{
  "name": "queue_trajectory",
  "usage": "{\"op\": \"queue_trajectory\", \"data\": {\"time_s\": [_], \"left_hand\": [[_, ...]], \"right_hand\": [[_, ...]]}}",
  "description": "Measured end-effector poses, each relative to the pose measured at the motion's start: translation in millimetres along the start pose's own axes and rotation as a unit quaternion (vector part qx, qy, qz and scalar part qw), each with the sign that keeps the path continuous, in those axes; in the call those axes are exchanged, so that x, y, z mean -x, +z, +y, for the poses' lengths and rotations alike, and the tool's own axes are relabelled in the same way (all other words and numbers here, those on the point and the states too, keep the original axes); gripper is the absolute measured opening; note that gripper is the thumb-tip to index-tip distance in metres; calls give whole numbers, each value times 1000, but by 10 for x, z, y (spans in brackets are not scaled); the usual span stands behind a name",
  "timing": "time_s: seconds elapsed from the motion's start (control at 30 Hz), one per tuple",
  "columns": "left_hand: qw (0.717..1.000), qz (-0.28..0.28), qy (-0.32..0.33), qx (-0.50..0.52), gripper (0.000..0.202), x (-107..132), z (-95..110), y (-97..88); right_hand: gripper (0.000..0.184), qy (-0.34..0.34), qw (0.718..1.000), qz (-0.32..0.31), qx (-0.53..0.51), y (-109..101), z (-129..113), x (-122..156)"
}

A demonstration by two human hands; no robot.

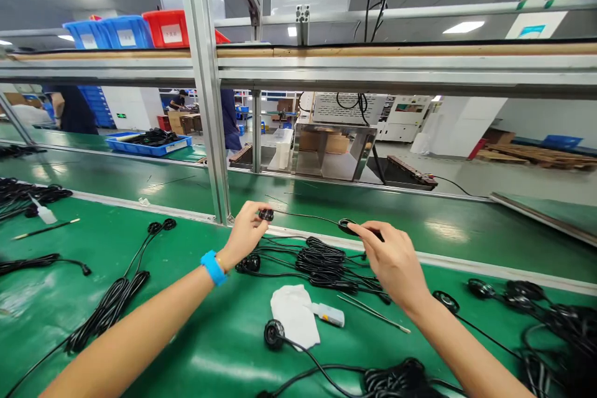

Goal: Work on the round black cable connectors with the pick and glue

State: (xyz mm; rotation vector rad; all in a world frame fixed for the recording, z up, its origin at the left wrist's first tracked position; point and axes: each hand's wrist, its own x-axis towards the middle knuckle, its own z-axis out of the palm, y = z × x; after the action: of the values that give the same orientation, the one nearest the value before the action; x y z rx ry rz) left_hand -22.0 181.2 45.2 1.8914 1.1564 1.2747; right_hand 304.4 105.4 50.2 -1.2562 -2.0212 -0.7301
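My left hand (pixel 246 229), with a blue band at the wrist, is closed on a small black round part (pixel 266 214). My right hand (pixel 392 258) pinches a black ring-shaped part (pixel 346 226) between thumb and fingers. A thin dark cable (pixel 308 216) runs between the two parts, above the bench. Below the hands lies a bundle of black cables (pixel 321 261), with a round black head (pixel 252 262) at its left end. Nearer to me are a white cloth (pixel 293 314), a small bottle (pixel 330 314) touching it and another round black head (pixel 274 334).
Thin sticks (pixel 373 312) lie right of the cloth. Coiled cables (pixel 109 305) rest at left, and more cables (pixel 569 329) at right. A metal post (pixel 205 87) rises behind my left hand. Across the belt (pixel 443 217) are machines; a blue tray (pixel 149 144) holds dark cables.
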Motion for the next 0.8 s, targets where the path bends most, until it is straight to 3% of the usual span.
{"op": "queue_trajectory", "data": {"time_s": [0.13, 0.23, 0.37, 0.53, 0.67, 0.8], "left_hand": [[992, -57, -40, 104, 29, 648, 293, -2], [978, -121, -78, 152, 25, 1023, 377, 57], [958, -212, -96, 169, 17, 1277, 329, 83], [937, -275, -92, 197, 17, 1378, 291, -38], [892, -350, -156, 238, 23, 1454, 312, -139], [850, -415, -207, 249, 35, 1521, 286, -145]], "right_hand": [[35, -12, 1000, 20, 6, -666, -202, 234], [34, 5, 1000, 9, 8, -979, -259, 536], [35, -28, 999, -37, -13, -1053, -223, 997], [34, -31, 995, -78, -46, -1009, -261, 1369], [37, -55, 992, -108, -20, -1122, -303, 1396], [53, -106, 986, -124, 48, -1307, -413, 1260]]}}
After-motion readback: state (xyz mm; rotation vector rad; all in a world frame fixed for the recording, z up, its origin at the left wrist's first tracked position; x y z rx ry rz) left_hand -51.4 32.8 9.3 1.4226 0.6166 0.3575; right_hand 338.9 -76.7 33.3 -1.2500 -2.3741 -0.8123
